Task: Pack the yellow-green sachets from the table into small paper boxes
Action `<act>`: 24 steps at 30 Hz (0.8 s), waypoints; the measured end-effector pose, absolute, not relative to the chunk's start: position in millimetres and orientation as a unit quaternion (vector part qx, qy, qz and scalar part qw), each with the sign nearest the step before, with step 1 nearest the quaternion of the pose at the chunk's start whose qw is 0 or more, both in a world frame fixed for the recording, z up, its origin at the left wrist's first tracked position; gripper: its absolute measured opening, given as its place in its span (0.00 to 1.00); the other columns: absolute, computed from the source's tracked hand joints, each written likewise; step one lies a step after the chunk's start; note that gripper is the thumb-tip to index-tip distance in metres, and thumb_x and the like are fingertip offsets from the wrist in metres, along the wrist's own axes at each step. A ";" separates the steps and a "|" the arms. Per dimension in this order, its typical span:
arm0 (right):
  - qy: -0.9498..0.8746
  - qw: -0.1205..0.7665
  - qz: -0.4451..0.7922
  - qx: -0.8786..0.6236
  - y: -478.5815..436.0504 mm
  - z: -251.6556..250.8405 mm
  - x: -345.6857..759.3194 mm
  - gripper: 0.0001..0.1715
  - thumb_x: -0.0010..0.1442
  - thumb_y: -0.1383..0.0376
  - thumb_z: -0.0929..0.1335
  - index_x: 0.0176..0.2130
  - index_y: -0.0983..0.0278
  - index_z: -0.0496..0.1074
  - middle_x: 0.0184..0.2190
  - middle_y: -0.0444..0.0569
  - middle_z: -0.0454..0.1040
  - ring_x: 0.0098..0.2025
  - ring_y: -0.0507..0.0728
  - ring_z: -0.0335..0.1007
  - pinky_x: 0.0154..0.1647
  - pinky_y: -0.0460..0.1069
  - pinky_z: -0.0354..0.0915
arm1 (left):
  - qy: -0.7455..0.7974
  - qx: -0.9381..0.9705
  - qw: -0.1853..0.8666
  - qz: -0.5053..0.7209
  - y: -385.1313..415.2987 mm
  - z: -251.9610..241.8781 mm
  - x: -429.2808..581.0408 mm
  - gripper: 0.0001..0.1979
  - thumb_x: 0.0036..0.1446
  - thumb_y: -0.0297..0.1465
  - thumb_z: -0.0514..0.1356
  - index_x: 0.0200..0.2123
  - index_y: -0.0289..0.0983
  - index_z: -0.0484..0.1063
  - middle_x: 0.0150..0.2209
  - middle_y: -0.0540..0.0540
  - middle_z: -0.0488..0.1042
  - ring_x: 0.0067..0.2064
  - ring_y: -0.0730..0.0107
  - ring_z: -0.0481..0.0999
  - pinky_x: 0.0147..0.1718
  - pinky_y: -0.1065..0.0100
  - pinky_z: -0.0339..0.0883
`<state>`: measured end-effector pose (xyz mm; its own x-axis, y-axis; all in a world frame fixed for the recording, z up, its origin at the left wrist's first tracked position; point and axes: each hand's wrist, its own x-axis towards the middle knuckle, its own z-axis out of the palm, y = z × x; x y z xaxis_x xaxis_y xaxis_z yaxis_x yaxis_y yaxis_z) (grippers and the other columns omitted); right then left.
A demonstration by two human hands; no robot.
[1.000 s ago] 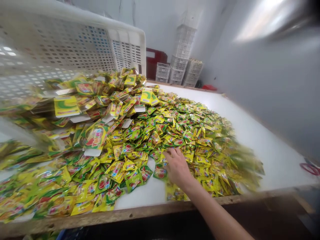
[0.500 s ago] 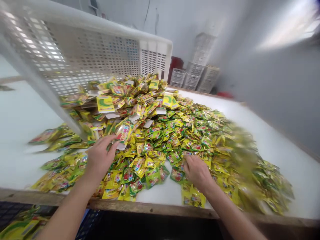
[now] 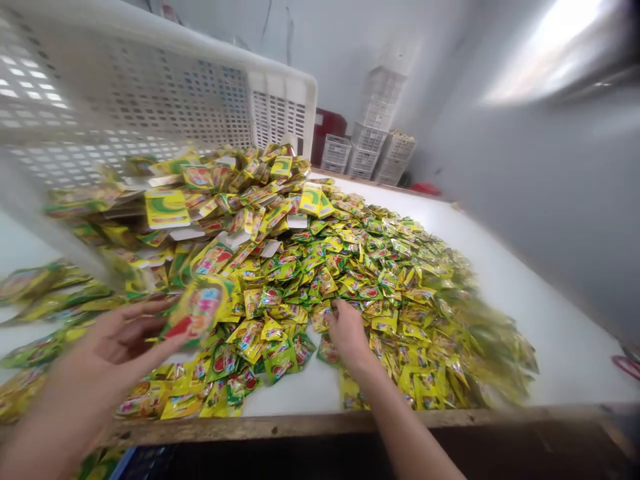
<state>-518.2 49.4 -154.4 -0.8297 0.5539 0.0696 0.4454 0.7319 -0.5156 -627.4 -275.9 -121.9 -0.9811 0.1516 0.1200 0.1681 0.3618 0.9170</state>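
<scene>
A big heap of small yellow-green sachets [image 3: 350,267] covers the white table [image 3: 525,313]. My left hand [image 3: 107,350] is raised near the front left and pinches a larger yellow card pack [image 3: 200,308] between thumb and fingers. My right hand [image 3: 347,330] lies palm down on the sachets at the heap's front middle, its fingers curled into them; what they grip is hidden. A white perforated crate [image 3: 150,100] is tipped on its side at the back left, with card packs [image 3: 165,208] spilling out of it.
The table's wooden front edge [image 3: 300,423] runs just below my arms. Stacked white crates [image 3: 370,133] and a dark red object [image 3: 327,130] stand by the far wall. A grey wall runs along the right. A blue crate [image 3: 140,463] sits under the table.
My left hand has lifted a yellow card pack off the heap and drawn it toward me. My right hand has stayed on the sachets, shifting slightly left. The view has swung a little.
</scene>
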 end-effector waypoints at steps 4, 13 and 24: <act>-0.932 0.090 0.215 -0.276 45.0 -148.6 -521.4 0.13 0.58 0.63 0.69 0.43 0.68 0.71 0.37 0.60 0.75 0.41 0.66 0.73 0.40 0.55 0.64 | -0.810 -0.164 -0.141 -0.545 -243.3 -116.2 -575.9 0.20 0.43 0.43 0.69 0.39 0.41 0.75 0.38 0.46 0.80 0.40 0.58 0.79 0.39 0.65 0.74; -0.936 0.107 0.249 -0.227 23.0 -161.5 -507.4 0.19 0.56 0.60 0.71 0.46 0.62 0.69 0.41 0.52 0.75 0.46 0.61 0.70 0.45 0.52 0.63 | -0.776 -0.267 -0.203 -0.533 -183.4 -128.9 -568.3 0.27 0.50 0.35 0.66 0.54 0.44 0.66 0.45 0.47 0.75 0.48 0.60 0.76 0.48 0.63 0.70; -0.839 0.123 0.438 -0.297 47.4 -157.5 -496.5 0.29 0.46 0.60 0.76 0.47 0.65 0.73 0.44 0.55 0.77 0.46 0.63 0.74 0.45 0.52 0.67 | -0.629 -0.149 -0.271 -0.714 -150.1 -135.3 -534.4 0.32 0.45 0.32 0.70 0.54 0.41 0.64 0.49 0.44 0.74 0.48 0.61 0.77 0.48 0.64 0.71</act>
<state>-496.5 47.4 -157.5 -0.7931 0.6067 -0.0538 0.3911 0.4395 -0.8086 -534.4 -150.1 -135.3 -0.8089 0.5739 -0.1280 -0.1995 -0.0631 0.9779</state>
